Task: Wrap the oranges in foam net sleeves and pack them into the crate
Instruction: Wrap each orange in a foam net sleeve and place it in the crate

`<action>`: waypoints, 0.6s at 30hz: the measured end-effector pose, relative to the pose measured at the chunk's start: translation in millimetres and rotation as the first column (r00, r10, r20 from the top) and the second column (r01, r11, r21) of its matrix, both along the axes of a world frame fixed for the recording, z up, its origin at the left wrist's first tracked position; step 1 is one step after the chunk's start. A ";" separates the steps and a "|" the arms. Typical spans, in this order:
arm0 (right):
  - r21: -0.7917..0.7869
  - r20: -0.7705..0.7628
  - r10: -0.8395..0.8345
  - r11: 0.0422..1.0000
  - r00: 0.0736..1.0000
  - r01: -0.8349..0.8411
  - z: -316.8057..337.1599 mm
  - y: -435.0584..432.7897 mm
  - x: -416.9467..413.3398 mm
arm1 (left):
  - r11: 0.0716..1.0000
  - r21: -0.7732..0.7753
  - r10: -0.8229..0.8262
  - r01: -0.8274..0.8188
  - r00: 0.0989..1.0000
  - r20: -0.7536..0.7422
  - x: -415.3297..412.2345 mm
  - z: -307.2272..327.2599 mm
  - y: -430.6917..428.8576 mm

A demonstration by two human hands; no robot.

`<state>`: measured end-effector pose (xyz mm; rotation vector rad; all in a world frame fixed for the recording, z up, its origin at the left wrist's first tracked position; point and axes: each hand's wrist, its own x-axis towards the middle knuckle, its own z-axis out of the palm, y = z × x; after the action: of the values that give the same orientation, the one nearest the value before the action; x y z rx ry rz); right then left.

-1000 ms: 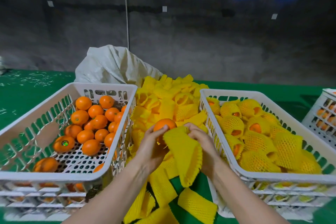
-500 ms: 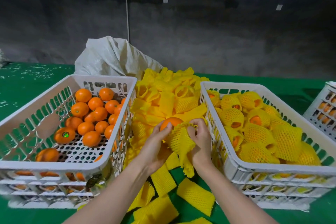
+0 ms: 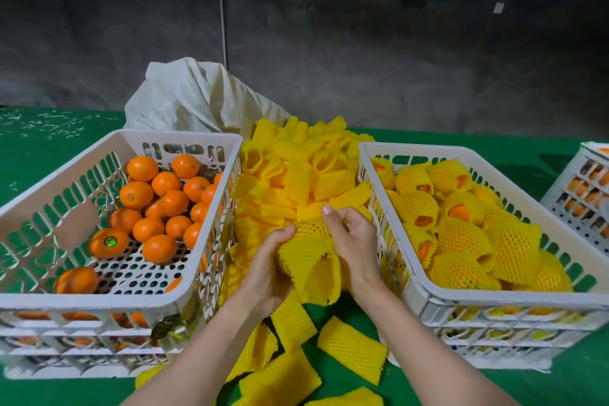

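Observation:
Between the two crates, my left hand (image 3: 268, 269) and my right hand (image 3: 354, 241) both grip a yellow foam net sleeve (image 3: 309, 257). The sleeve is stretched over an orange, which is almost fully hidden inside it. The sleeve's open end hangs toward me. A white crate (image 3: 184, 300) on the left holds several bare oranges (image 3: 159, 208). The white crate (image 3: 461, 295) on the right is filled with several wrapped oranges (image 3: 461, 237). A heap of loose yellow sleeves (image 3: 296, 175) lies between the crates.
Each crate sits on a stack of other crates. More flat sleeves (image 3: 351, 348) lie on the green table (image 3: 543, 386) near me. A white sack (image 3: 197, 99) stands behind the heap. Another crate stack (image 3: 586, 194) is at the far right.
The orange was showing above the sleeve one second ago; now the sleeve covers it. Both hands have shifted around the sleeve, and the view has tilted slightly upward.

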<state>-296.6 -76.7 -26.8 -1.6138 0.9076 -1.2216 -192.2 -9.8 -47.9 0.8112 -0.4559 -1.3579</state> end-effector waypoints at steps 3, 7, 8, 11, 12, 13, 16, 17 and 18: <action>0.030 0.050 0.069 0.997 0.996 -0.070 2.2 -15.1 3.1 | 1.000 0.006 -0.023 0.023 1.000 0.015 4.3 3.9 -2.4; 0.069 0.078 0.088 0.993 0.993 -0.093 -0.4 -21.3 6.1 | 0.999 -0.008 -0.034 0.034 0.999 0.019 11.8 9.9 -5.8; 0.072 0.078 0.070 0.995 0.994 -0.075 -0.8 -21.5 6.9 | 1.000 -0.007 -0.020 0.021 1.000 0.022 11.4 10.3 -6.6; 0.123 0.068 -0.015 0.992 0.998 0.007 -4.3 -20.2 9.6 | 1.000 0.002 0.025 -0.025 1.000 -0.019 4.1 11.9 -10.0; 0.149 0.067 -0.037 0.988 0.997 0.026 -7.6 -18.6 10.6 | 0.999 0.009 0.037 -0.037 0.999 -0.037 0.9 13.4 -11.2; 0.164 0.067 -0.045 0.986 0.997 0.033 -10.9 -16.1 11.5 | 0.999 0.017 0.047 -0.046 0.998 -0.047 -1.5 13.9 -12.9; 0.086 -0.035 -0.025 0.996 0.999 0.028 -15.3 -10.6 12.6 | 0.995 0.048 0.095 -0.093 0.995 -0.040 -3.5 10.6 -16.9; 0.042 -0.093 -0.016 0.999 0.996 0.020 -13.7 -11.4 12.7 | 0.993 0.052 0.112 -0.110 0.993 -0.044 -2.1 8.4 -17.3; 0.009 -0.144 -0.012 1.000 0.990 0.014 -10.7 -13.4 12.4 | 0.990 0.054 0.129 -0.127 0.991 -0.042 -0.2 6.3 -17.1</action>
<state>-284.2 -90.1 -37.5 -1.7072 1.0138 -1.1189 -192.4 -26.8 -41.6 0.8358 -0.3290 -1.2704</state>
